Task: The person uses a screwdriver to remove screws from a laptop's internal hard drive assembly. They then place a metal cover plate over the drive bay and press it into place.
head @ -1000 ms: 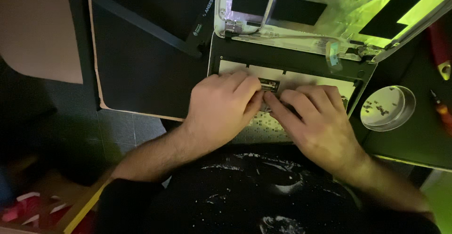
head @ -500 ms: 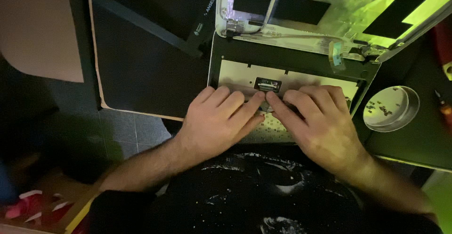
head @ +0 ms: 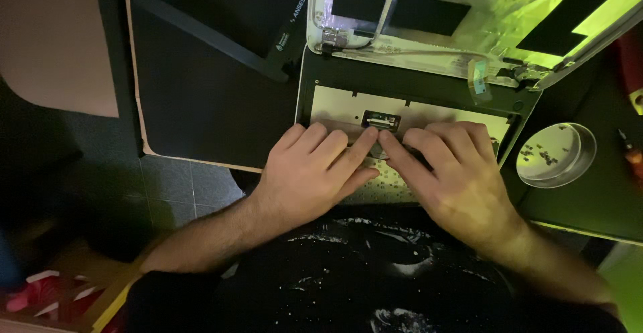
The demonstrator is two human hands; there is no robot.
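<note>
Laptop chassis (head: 321, 78) lies stripped open, screws in the round dish (head: 556, 153). Left hand (head: 309, 172) and right hand (head: 455, 176), grips released, press flat by the small connector (head: 381, 120); reassembly appears outstanding.

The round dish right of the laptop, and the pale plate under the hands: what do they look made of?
Round dish: seemingly clear glass or plastic, glossy rim, small dark bits showing inside. Pale plate: likely thin sheet metal, matte silvery, perforated near the left hand and right hand.
</note>
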